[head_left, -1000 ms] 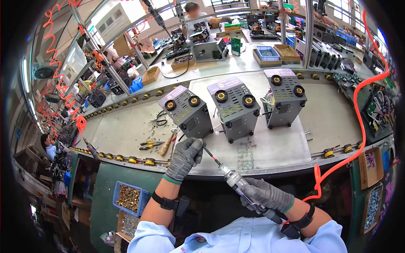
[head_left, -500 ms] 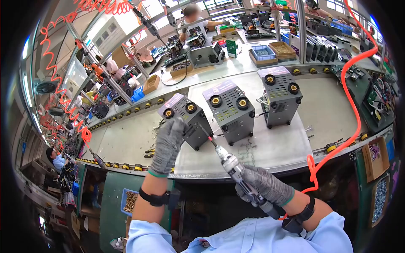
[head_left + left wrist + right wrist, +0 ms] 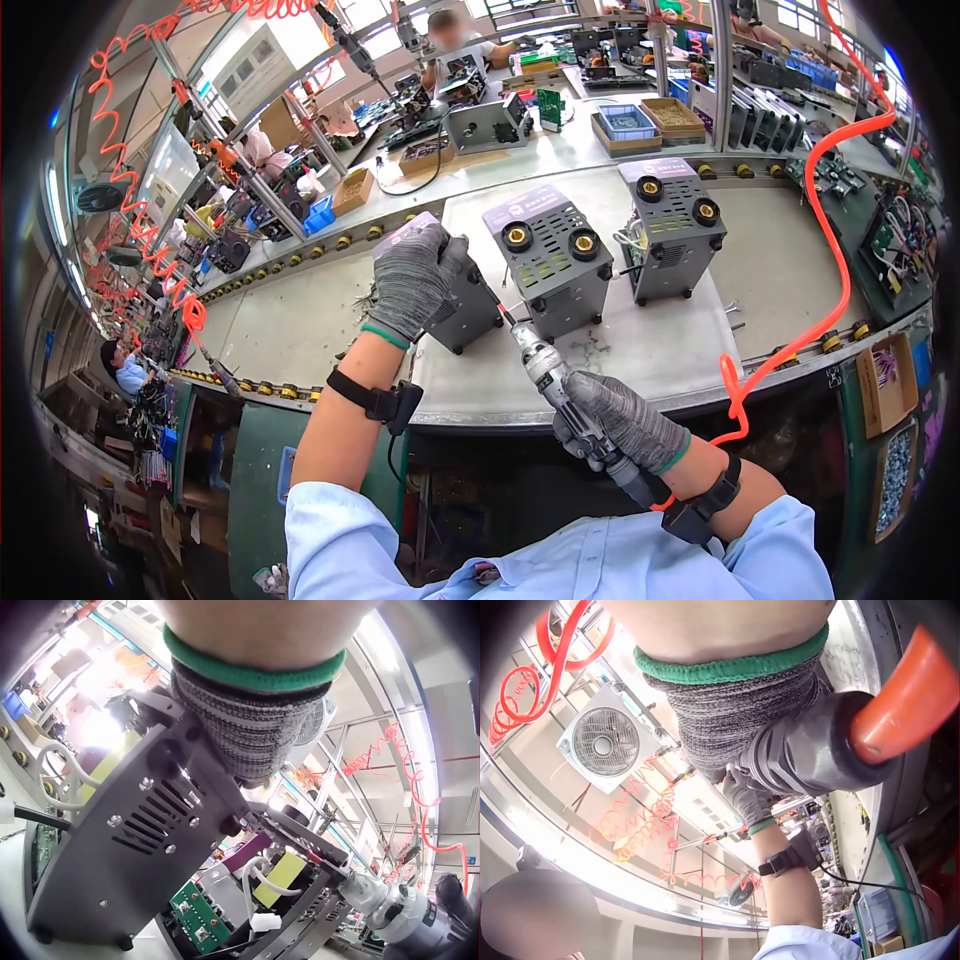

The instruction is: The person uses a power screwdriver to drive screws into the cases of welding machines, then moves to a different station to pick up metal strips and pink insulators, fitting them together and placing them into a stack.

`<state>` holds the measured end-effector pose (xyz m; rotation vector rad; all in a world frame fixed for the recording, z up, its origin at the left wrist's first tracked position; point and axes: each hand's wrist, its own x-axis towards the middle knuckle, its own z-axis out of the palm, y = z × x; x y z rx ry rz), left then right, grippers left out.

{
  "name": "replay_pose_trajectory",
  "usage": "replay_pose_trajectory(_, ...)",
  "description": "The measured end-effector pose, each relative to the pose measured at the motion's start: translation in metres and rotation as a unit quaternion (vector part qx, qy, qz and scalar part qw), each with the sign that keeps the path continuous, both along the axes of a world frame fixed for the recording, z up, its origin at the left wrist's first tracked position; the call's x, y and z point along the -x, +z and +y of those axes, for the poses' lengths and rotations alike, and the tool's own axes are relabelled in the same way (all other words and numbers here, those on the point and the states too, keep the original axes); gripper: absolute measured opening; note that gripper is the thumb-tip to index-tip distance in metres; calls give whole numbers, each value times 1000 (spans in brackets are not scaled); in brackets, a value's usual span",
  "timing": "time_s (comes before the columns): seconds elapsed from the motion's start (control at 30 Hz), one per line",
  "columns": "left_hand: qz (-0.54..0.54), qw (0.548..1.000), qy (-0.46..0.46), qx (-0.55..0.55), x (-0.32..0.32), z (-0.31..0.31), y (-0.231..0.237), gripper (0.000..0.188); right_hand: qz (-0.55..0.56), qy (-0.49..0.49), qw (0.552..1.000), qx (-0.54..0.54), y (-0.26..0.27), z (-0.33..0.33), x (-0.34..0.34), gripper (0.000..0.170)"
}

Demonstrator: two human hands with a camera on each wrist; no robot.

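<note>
Likely fastening the leftmost vented housing (image 3: 468,318) with a power screwdriver (image 3: 546,368).
Head view: on the table (image 3: 785,260), the housing sits beneath the left grip (image 3: 412,288), whose pinch I cannot tell; the right grip (image 3: 632,418) wraps the screwdriver. Left wrist: the bit (image 3: 306,850) slants toward the housing's edge; next probably calls for steady alignment. Right wrist: orange hose (image 3: 911,701) trails behind.

Left grip (image 3: 414,282) higher — over box (image 3: 465,315), sockets hidden

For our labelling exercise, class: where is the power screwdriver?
In the head view, the power screwdriver is gripped in the right hand, just below the middle grey box.
</note>
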<state>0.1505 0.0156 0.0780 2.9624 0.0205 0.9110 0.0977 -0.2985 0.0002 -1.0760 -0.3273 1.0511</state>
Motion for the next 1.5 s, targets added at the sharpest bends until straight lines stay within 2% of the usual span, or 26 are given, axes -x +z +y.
replay_pose_trajectory(0.33,3,1000,10,-1,1,4,-2,23,-7,5,1000,-22,-3,15,-3,53)
replay_pose_trajectory(0.53,-26,999,-18,-23,-1,9,-4,21,92,22,995,-35,-10,17,-5,54)
replay_pose_trajectory(0.6,-38,999,-28,-23,-1,10,-5,20,157,42,984,-67,-15,18,-9,60)
replay_pose_trajectory(0.73,-22,999,-31,-14,-2,12,-5,20,145,32,988,-51,-9,18,-9,63)
replay_pose_trajectory(0.8,-28,999,-42,-12,-2,11,-6,29,108,29,993,-38,-8,18,-9,61)
replay_pose_trajectory(1.03,-20,999,-31,-14,-2,11,-6,29,123,31,991,-35,-5,20,-7,57)
replay_pose_trajectory(1.1,-30,999,-30,-12,-1,9,-5,19,103,22,994,-23,-3,20,-6,58)
replay_pose_trajectory(1.23,-37,999,-31,-16,0,9,-4,19,94,-4,995,-14,10,22,-2,54)
replay_pose_trajectory(1.5,-13,1000,-15,-14,-3,14,-4,21,132,18,989,-60,8,33,-4,59)
